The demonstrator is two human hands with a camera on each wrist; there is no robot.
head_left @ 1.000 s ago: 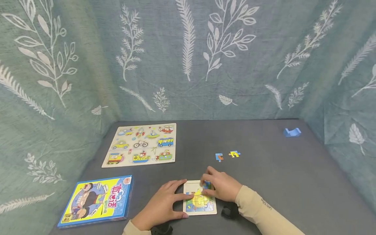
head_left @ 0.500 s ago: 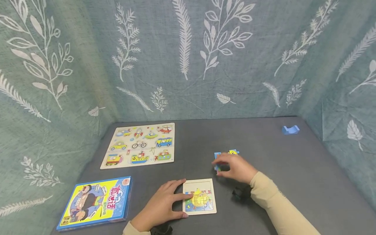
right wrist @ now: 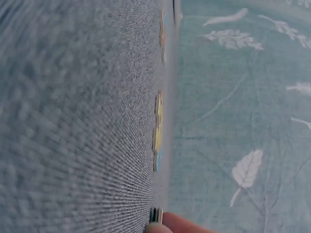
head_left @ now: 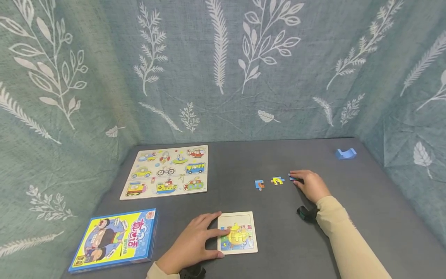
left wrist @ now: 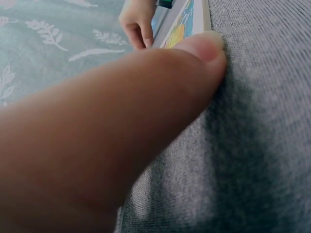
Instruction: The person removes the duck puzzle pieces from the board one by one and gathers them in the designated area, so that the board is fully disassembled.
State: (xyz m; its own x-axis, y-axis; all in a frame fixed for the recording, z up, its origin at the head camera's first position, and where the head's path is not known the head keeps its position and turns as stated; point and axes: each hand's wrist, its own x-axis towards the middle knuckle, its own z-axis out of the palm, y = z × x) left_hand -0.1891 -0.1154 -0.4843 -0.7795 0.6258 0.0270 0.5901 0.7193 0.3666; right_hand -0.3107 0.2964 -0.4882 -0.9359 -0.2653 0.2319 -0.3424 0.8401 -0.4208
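Observation:
A small square jigsaw puzzle (head_left: 237, 219) lies before me, its far row bare and the rows below filled with yellow and blue pieces. My left hand (head_left: 193, 240) rests along its left side, thumb at the near corner, index finger on the pieces. Out to the right, my right hand (head_left: 312, 186) pinches a blue puzzle piece (head_left: 292, 178) at the table surface, mostly hidden by the fingers. Left of it lie a yellow puzzle piece (head_left: 277, 181) and a blue and brown puzzle piece (head_left: 259, 185). The right wrist view shows the pinched piece's edge at the bottom.
A wooden vehicle puzzle board (head_left: 165, 170) lies at the back left. Nearer on the left is a blue and yellow box (head_left: 115, 238). A small blue holder (head_left: 346, 154) stands at the back right. A leaf-patterned curtain (head_left: 223, 69) encloses the dark table (head_left: 278, 232).
My right hand has lifted a piece from the puzzle and carried it right, past the two loose pieces. My left hand has stayed on the puzzle.

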